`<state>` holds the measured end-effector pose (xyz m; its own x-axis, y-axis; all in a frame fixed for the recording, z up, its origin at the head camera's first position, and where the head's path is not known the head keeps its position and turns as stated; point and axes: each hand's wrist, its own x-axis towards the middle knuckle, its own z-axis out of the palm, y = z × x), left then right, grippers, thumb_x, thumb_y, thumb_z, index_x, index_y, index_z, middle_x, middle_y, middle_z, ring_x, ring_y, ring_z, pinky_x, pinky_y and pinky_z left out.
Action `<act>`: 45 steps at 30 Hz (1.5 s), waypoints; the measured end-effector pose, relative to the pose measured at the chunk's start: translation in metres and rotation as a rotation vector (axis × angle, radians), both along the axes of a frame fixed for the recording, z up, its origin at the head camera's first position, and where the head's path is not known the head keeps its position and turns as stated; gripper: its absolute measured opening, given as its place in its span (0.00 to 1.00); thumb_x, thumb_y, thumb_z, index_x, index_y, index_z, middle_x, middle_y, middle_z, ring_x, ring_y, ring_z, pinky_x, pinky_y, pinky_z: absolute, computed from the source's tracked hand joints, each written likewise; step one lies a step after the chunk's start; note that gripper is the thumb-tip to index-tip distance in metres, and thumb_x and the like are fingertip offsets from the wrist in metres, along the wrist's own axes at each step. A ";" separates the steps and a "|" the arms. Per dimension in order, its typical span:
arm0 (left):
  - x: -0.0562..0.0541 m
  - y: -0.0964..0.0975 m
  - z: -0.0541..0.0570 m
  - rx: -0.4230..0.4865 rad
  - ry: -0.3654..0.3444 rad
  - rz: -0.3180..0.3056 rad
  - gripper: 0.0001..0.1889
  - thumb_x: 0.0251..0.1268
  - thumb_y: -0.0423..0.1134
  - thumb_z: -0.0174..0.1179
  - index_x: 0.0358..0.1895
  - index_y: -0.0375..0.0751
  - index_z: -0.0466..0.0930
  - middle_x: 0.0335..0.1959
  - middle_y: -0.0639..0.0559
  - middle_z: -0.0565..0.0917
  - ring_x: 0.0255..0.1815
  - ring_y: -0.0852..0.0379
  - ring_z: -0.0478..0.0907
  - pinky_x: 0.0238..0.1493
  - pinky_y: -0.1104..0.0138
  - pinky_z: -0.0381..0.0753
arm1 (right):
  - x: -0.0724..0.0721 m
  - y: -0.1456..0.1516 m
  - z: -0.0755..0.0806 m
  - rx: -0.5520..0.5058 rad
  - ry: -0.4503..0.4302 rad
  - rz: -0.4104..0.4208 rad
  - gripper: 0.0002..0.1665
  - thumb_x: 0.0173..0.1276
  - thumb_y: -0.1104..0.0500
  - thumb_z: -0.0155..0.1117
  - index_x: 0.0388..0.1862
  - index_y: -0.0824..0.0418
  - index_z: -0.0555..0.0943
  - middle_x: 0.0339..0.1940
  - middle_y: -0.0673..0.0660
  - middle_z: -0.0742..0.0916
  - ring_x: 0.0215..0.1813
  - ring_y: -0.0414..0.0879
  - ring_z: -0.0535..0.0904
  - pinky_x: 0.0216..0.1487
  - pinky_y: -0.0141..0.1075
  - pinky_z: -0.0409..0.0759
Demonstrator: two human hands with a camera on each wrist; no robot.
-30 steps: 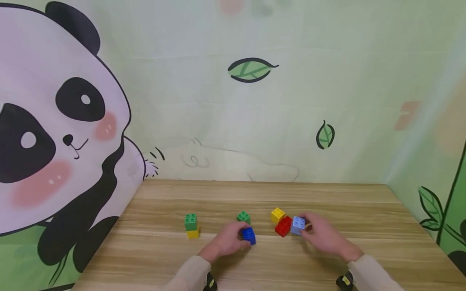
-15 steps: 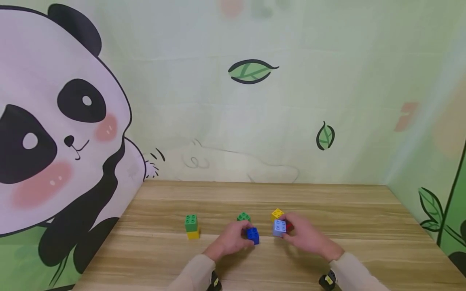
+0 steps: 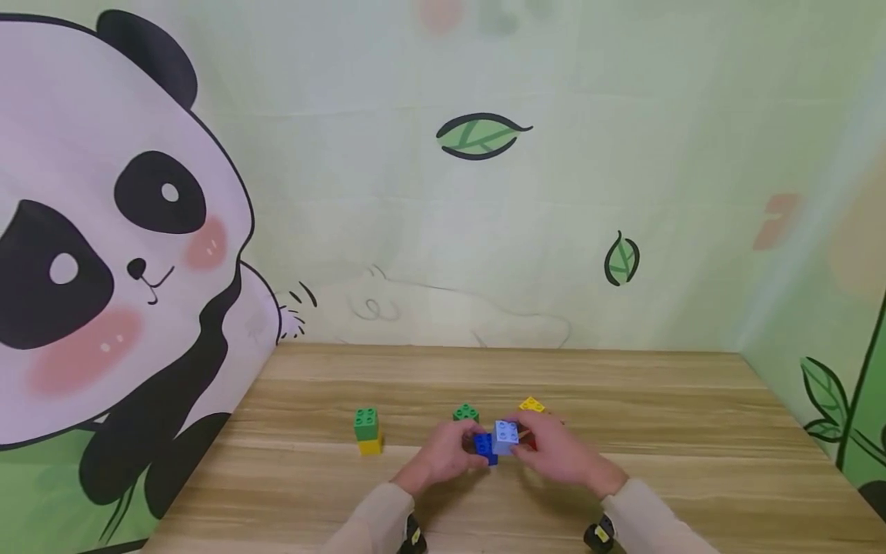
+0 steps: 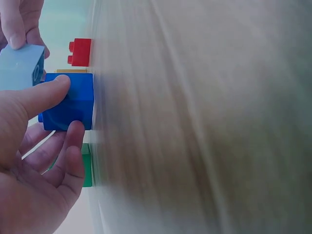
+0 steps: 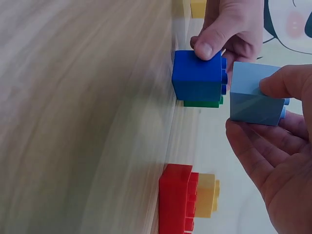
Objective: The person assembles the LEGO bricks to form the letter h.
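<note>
My left hand (image 3: 450,452) pinches a dark blue toy brick (image 4: 73,100) between thumb and fingers, low at the tabletop. In the right wrist view the brick's studs (image 5: 224,76) face up, toward the other brick. My right hand (image 3: 562,454) grips a light blue brick (image 5: 256,92) by its sides, thumb on one face and fingers on the opposite one. This light blue brick is held just above the dark blue one, close over its studs and overlapping part of it in the head view.
Behind the left hand stands a green brick (image 3: 466,413). A yellow brick (image 3: 532,404) and a red brick (image 5: 175,200) sit beyond the right hand, the red mostly hidden in the head view. Farther left, a green brick (image 3: 366,423) tops a yellow one (image 3: 370,446) on the wooden table (image 3: 277,492).
My right hand has carried the light blue brick leftward, from beside the red brick to over the dark blue one. The left hand has shifted slightly right with its brick.
</note>
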<state>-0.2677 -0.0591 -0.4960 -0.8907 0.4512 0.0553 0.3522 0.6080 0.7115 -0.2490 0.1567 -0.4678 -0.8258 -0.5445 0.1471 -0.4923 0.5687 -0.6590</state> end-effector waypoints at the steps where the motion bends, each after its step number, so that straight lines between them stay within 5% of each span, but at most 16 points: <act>1: 0.000 0.001 -0.001 0.007 0.000 -0.002 0.18 0.48 0.34 0.73 0.44 0.40 0.81 0.34 0.54 0.82 0.37 0.58 0.78 0.40 0.67 0.78 | 0.000 -0.001 0.000 -0.008 -0.007 0.002 0.21 0.67 0.64 0.61 0.59 0.64 0.72 0.49 0.53 0.81 0.47 0.46 0.79 0.45 0.33 0.79; 16: 0.000 0.002 -0.003 0.074 -0.040 -0.018 0.21 0.46 0.30 0.73 0.46 0.36 0.79 0.36 0.50 0.82 0.34 0.59 0.78 0.35 0.71 0.78 | -0.003 -0.010 -0.003 -0.025 -0.053 -0.028 0.18 0.67 0.62 0.62 0.55 0.56 0.72 0.47 0.48 0.80 0.48 0.43 0.78 0.48 0.36 0.78; 45: 0.000 -0.001 -0.004 0.127 -0.078 -0.057 0.16 0.49 0.28 0.69 0.44 0.38 0.78 0.39 0.50 0.83 0.39 0.56 0.80 0.40 0.70 0.79 | -0.005 -0.019 -0.009 -0.039 -0.016 0.009 0.21 0.68 0.62 0.61 0.58 0.58 0.70 0.52 0.52 0.79 0.50 0.46 0.78 0.50 0.38 0.78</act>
